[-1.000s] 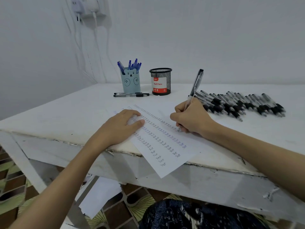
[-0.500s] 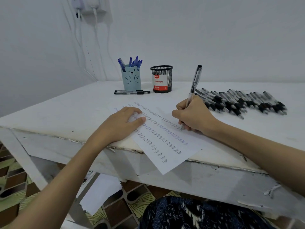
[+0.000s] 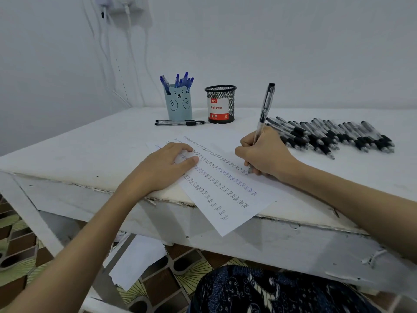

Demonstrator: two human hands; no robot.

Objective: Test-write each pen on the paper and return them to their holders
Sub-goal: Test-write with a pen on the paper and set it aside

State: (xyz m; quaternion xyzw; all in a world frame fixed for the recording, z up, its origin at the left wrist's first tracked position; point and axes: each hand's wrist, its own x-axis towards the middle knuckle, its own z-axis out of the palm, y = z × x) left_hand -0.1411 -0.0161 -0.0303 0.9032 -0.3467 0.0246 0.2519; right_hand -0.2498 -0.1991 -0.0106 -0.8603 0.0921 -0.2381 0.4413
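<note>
White paper [image 3: 228, 199] under left hand [image 3: 167, 168], pen [image 3: 262, 118] gripped in right hand [image 3: 264, 154]

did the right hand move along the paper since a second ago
Yes. The right hand with its pen has crept slightly down the paper, along the written row toward the table's near edge.

Two holders [image 3: 179, 102], one paper [image 3: 228, 199].
</note>
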